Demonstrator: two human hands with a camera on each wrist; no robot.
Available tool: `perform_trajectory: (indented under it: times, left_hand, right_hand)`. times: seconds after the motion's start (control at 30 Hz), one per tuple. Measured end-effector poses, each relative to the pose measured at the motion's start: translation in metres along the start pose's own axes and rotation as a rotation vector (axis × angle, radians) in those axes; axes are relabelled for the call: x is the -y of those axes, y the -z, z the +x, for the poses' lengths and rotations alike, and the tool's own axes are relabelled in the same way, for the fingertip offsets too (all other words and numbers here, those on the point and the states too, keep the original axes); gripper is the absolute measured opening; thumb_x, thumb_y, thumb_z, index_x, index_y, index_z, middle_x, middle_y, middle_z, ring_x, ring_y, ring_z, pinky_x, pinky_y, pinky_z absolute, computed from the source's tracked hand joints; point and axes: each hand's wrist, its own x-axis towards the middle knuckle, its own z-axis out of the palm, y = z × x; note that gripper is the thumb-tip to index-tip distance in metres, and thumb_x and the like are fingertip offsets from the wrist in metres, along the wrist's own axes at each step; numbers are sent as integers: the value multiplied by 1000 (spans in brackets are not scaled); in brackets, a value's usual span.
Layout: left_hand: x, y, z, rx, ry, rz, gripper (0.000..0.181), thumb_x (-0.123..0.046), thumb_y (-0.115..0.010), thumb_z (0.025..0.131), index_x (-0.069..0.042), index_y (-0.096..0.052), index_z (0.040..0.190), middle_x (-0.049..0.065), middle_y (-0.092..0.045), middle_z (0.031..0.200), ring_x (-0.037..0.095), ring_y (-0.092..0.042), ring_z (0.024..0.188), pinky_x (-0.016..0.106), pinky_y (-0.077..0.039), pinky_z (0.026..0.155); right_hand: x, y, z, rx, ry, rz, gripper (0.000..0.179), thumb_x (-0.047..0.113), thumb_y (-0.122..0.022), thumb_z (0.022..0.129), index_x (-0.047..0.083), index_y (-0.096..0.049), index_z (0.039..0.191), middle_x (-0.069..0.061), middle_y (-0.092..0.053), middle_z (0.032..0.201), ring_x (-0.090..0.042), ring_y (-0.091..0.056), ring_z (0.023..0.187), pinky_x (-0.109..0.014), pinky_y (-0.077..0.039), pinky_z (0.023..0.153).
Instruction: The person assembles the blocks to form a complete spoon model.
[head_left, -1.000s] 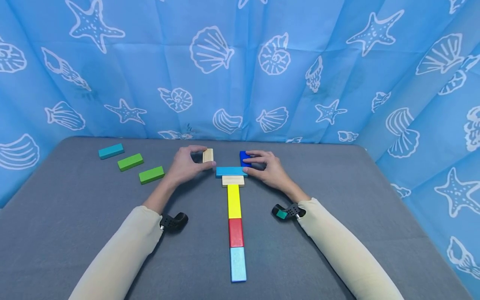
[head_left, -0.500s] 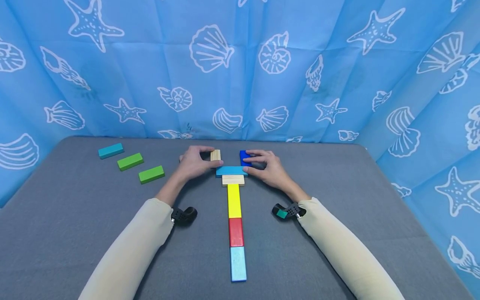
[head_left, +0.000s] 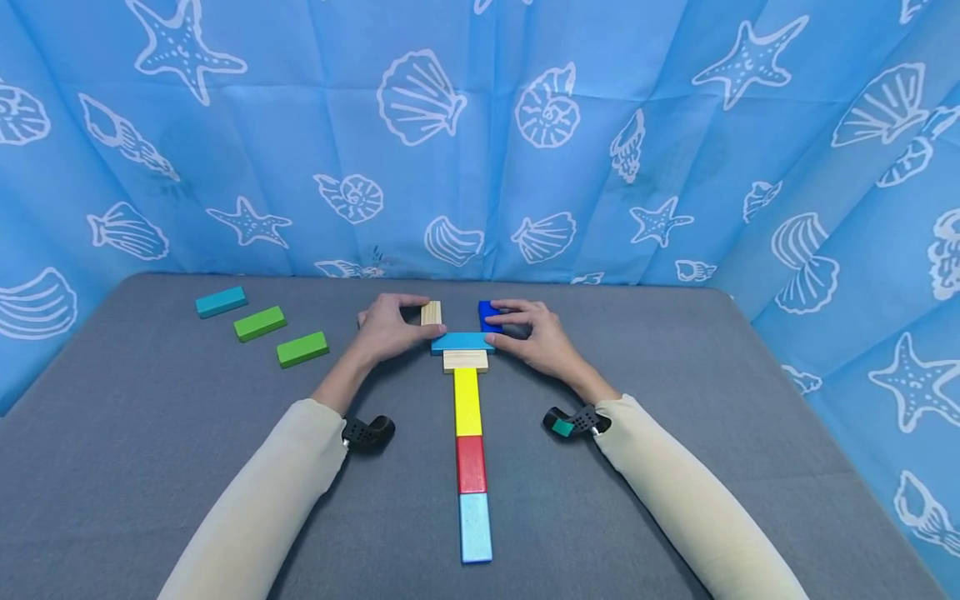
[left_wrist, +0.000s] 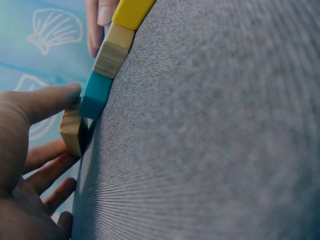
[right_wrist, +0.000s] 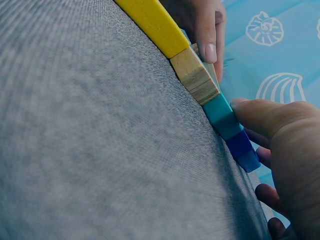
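Note:
My left hand (head_left: 386,329) pinches a plain wooden block (head_left: 431,313) between thumb and fingers, at the left end of a crosswise blue block (head_left: 461,342). At that block's other end, my right hand (head_left: 543,337) holds a dark blue block (head_left: 487,315), fingers along its far part and thumb by the crosswise block. In the right wrist view the dark blue block (right_wrist: 243,150) sits against the crosswise one. Below the crossbar lies a second wooden block (head_left: 465,361), then a column of yellow (head_left: 467,402), red (head_left: 471,464) and light blue (head_left: 476,527) blocks running toward me.
On the left of the grey cloth-covered table (head_left: 187,450) lie a teal block (head_left: 221,302) and two green blocks, one farther back (head_left: 260,323) and one nearer (head_left: 303,349). A blue shell-patterned curtain (head_left: 480,150) hangs behind the table's back edge.
My left hand has moved right with the wooden block, bringing it to the crosswise block's left end, and then settled there. The right hand has stayed in place.

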Motion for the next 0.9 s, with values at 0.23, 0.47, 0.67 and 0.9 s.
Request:
perform_trajectory:
  times: [0.23, 0.47, 0.67, 0.9]
  left_hand:
    - [0, 0, 0, -4, 1, 9, 64, -42, -78, 87, -8, -62, 139, 14, -57, 143, 34, -45, 135, 59, -23, 104]
    - [0, 1, -1, -4, -3, 17, 63, -40, -78, 87, -7, -62, 138, 14, -57, 143, 34, -45, 135, 59, -24, 103]
    - [-2, 0, -2, -6, -7, 10, 63, -40, -79, 86, -8, -63, 138, 14, -58, 142, 33, -46, 134, 59, -23, 103]
    - [-1, 0, -2, -7, -12, 13, 64, -40, -79, 86, -7, -63, 138, 14, -58, 143, 34, -46, 135, 59, -23, 103]
  right_hand:
    - [0, -1, 0, -1, 9, 0, 36, 26, -77, 92, 11, -74, 124, -8, -57, 144, -33, -42, 133, -60, -24, 109]
    - [-1, -1, 1, -2, 19, 3, 36, 25, -78, 91, 10, -74, 124, -8, -58, 144, -34, -42, 133, -61, -23, 110]
    - [0, 0, 0, -1, 8, -1, 35, 26, -77, 92, 11, -74, 123, -7, -57, 144, -32, -42, 133, -60, -23, 110]
    - [0, -1, 0, -8, 12, -4, 35, 26, -77, 92, 11, -75, 123, -7, -58, 144, -33, -42, 133, -60, -23, 110]
